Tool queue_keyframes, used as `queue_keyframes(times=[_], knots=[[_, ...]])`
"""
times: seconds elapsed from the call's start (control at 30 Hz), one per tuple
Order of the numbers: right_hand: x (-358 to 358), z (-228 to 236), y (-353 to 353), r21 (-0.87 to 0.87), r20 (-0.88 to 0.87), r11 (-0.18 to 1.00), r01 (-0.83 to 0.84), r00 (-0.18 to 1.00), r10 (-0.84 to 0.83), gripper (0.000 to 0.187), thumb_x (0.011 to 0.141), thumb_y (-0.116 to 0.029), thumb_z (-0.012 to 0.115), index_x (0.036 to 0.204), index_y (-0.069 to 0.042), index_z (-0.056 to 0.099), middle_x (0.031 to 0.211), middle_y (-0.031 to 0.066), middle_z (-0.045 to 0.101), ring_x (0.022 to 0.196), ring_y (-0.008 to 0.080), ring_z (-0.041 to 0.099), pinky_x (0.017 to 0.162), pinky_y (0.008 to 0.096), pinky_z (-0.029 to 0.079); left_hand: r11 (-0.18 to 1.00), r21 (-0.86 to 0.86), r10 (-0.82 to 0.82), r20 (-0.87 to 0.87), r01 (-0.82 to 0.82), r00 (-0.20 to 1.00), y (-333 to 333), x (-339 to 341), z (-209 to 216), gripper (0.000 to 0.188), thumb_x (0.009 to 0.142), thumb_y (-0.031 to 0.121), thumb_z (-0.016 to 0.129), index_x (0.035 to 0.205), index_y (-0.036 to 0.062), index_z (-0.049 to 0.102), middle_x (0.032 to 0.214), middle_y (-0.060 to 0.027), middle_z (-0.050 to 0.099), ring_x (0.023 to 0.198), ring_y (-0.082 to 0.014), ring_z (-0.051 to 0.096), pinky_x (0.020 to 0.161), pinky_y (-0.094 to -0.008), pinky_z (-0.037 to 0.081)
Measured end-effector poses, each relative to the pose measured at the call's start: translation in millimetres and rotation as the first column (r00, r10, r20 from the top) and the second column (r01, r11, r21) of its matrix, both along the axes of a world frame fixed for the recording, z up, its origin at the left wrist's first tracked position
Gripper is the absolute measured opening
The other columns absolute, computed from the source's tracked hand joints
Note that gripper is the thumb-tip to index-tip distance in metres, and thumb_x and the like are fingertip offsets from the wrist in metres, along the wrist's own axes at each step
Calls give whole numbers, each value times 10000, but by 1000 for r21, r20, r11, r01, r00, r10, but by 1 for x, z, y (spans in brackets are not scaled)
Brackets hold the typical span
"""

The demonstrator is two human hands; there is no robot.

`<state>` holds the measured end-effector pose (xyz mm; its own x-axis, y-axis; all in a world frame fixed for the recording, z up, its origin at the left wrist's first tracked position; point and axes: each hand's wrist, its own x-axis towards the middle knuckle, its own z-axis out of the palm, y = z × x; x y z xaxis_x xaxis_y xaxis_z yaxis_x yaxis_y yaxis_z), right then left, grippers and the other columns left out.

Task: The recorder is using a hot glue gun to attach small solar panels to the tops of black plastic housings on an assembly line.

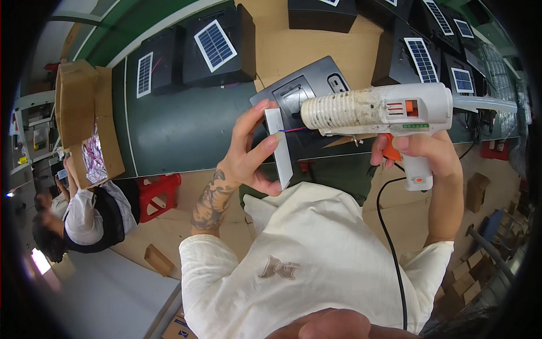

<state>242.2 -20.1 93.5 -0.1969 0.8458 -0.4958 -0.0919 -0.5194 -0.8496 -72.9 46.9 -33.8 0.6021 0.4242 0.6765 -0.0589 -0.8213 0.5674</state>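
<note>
My left hand (254, 148) pinches a small solar panel (280, 155) by its edges, its pale back turned toward the right. Thin red and blue wires (291, 129) run from that back toward a black plastic housing (323, 76) on the table behind it. In my right hand (433, 151) is a white hot glue gun (389, 107), gripped by the handle with fingers near the orange trigger. Its stained, ribbed front points left, close to the panel, and it covers part of the housing. A clear glue stick (485, 105) sticks out of its rear.
Black boxes with solar panels stand at the table's back left (223, 68) and back right (395, 62). An open cardboard box (84, 107) with wires sits at the left end. A black cord (384, 226) hangs from the gun past my right side. Another person (93, 217) sits at left.
</note>
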Motion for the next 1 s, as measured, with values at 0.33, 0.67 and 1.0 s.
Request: queue_keyframes(times=[0.33,0.67,1.0], knots=[[-8,5,5,39,79,998,-54,996,50,296,805,-138,637,1034,48,631,799,105,654,702,172,634,613,281,505,999,-39,33,63,-31,997,0,5,-11,979,735,613,726,1486,183,268,1467,-324,240,1265,-513,436,1004,-591,408],[-11,7,7,59,97,997,-46,995,40,304,809,-126,637,1055,54,627,794,96,647,685,156,619,605,277,497,998,-62,10,213,3,977,0,13,-14,931,744,454,749,1475,105,289,1440,-333,287,1198,-472,496,952,-537,453],[-13,8,0,40,192,999,-11,981,3,397,753,-173,647,1060,72,590,739,146,630,629,218,597,579,333,462,998,-58,-1,206,13,979,1,10,-15,948,755,467,740,1491,121,253,1440,-340,284,1197,-473,498,940,-541,466]])
